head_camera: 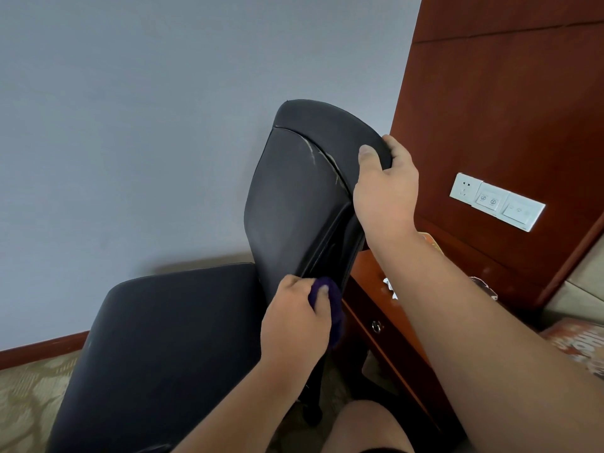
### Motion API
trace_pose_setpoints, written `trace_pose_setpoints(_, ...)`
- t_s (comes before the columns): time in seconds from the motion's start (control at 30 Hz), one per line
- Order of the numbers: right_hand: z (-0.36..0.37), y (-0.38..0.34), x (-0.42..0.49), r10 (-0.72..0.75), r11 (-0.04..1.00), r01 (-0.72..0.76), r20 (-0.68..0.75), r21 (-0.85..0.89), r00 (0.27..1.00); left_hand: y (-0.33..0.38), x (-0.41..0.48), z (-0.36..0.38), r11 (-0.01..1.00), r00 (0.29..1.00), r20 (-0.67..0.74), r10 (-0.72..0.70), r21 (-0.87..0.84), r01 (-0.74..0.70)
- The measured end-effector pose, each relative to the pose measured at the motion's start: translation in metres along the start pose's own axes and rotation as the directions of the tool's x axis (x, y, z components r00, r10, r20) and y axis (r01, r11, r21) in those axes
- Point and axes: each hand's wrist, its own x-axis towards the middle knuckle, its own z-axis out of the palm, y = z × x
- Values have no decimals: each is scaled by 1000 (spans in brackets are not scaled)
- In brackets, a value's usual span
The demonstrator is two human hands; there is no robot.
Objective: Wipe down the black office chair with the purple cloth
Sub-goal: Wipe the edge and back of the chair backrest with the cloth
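Observation:
The black office chair [294,197] stands in the middle of the view, its backrest upright and its wide seat toward the lower left. My right hand [385,188] grips the backrest's top right edge, thumb on the front face. My left hand [294,318] holds the bunched purple cloth [330,305] against the lower right edge of the backrest, where it meets the seat. Most of the cloth is hidden behind my fingers.
A reddish wooden nightstand [376,289] with a drawer knob stands just right of the chair. A wooden panel behind it carries white wall sockets [496,201]. A grey wall [130,125] is close behind the chair. Patterned carpet [29,387] lies at the lower left.

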Motion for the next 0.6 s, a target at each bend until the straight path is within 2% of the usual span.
trace_pose_setpoints(0.2,0,-1,0,-16,1000,16,1,-17,1000,51,30,-30,984,978,-177,113,-115,-135)
trace_pose_setpoints(0.4,-1,1,2,-5,1000,5,6,-16,1000,28,28,-24,963,945,-192,263,115,-245)
trace_pose_setpoints(0.6,-1,2,2,-3,1000,3,15,14,1000,-14,7,-15,969,973,-150,175,203,-143)
